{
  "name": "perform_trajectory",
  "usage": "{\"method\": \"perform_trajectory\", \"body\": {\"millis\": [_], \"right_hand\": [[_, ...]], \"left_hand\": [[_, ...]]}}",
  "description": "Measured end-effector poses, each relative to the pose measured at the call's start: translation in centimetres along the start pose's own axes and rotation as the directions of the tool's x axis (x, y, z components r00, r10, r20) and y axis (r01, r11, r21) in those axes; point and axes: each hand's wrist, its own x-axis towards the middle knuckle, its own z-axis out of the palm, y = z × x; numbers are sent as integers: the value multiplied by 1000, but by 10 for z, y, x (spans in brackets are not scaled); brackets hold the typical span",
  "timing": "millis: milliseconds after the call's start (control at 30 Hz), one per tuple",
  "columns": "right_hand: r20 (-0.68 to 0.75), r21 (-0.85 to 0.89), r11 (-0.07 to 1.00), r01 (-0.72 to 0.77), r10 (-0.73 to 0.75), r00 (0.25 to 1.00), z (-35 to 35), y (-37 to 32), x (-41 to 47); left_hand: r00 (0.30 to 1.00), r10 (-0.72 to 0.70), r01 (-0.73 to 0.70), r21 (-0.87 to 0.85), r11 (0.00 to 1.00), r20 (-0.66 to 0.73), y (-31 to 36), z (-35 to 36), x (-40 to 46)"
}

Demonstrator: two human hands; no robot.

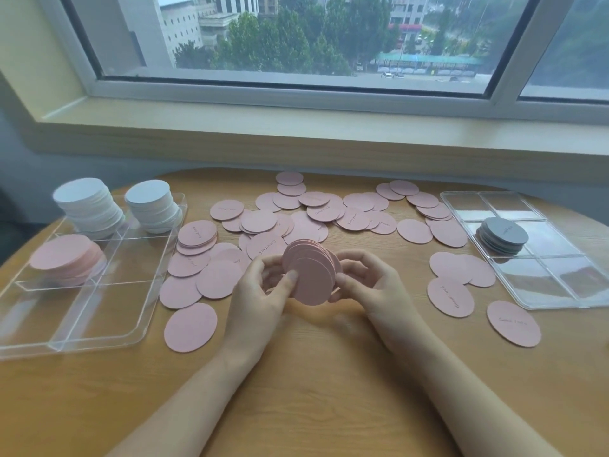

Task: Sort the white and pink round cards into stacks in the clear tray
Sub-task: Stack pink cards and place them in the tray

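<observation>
- Plainly, both hands, left hand point(260, 288) and right hand point(365, 285), have fingers curled around a bundle of pink cards point(311, 273).
- Cards look light, thin, slippery; squeezing the bundle's edges seems safest.

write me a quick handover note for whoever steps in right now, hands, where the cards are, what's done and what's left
Left hand and right hand together hold a bunch of pink cards on edge above the table.
Clear tray, at left: two white stacks in the far compartments, one pink stack in the left middle compartment; near compartments hold nothing.
Done: no loose white cards in sight.
Left: set down the held bunch, then gather the loose pink cards spread over the table.
Second tray, at right, holds a grey stack.
</observation>
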Motion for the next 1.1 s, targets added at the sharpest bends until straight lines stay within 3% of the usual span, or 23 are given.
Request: {"method": "perform_trajectory", "body": {"millis": [367,633,933,1100], "right_hand": [[36,-93,995,39,-36,999,14,6,1],[31,-211,972,105,-101,994,26,13,17],[207,-595,732,332,-260,943,14,25,22],[261,-673,670,315,-184,948,14,29,24]], "left_hand": [[999,27,-27,15,1000,-34,0,-1,0],[981,191,-191,138,972,9,-5,-10,6],[922,368,-384,420,822,121,-4,-12,2],[927,330,-373,519,769,178,-6,-9,1]]}}
